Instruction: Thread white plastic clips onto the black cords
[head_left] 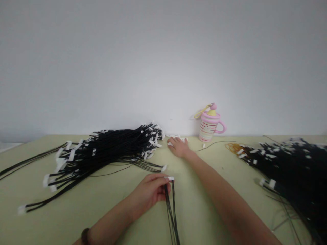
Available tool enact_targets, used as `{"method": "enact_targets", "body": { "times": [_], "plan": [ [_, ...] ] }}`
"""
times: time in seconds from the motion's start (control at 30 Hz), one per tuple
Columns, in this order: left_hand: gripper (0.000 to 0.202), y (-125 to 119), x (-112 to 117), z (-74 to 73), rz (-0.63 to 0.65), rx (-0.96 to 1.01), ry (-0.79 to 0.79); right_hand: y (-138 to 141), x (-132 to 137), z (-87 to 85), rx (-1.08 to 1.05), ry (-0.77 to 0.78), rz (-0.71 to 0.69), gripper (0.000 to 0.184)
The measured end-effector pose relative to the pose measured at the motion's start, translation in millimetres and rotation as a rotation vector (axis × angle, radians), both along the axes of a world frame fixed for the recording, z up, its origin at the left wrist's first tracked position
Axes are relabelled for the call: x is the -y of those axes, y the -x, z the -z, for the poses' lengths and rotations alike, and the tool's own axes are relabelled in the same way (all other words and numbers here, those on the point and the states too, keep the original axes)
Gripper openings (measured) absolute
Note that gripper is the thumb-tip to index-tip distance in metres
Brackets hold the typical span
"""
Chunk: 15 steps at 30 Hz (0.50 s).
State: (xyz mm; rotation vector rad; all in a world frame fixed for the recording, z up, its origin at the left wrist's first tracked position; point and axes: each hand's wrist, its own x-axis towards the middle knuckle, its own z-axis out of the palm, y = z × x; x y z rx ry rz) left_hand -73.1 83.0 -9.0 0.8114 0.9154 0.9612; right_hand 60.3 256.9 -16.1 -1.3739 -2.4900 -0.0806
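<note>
The left hand is closed around a small bunch of thin black cables, with the fingers and thumb pinching it just under its white connectors. The long axis of this bunch runs almost straight from the person toward the wall. The connector ends point away from the person, and the free ends go out of the picture at the lower edge. The bunch is near the middle of the green tabletop, close to the person. The right hand is stretched far forward and lies palm down with the fingers spread out, resting on some loose white pieces near the wall; I cannot tell if it grips one of them. On the left lies a big heap of black cables, its length running left to right, with one group of connector ends near the right hand. Another heap lies on the right, with yellow rubber bands at its edge. A pink cup stands upright by the wall.
</note>
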Motion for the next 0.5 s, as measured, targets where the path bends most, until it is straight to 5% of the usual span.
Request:
{"method": "enact_targets", "body": {
  "times": [0.27, 0.5],
  "plan": [
    [0.015, 0.6, 2.7, -0.8, -0.002, -0.001, -0.004, 1.7, -15.7, -7.3, 0.019, -0.010, 0.062, 0.052],
    [0.014, 0.5, 2.4, -0.4, -0.012, -0.006, 0.014, -0.1, -36.7, -13.8, 0.084, 0.016, -0.036, 0.037]
  ]
}}
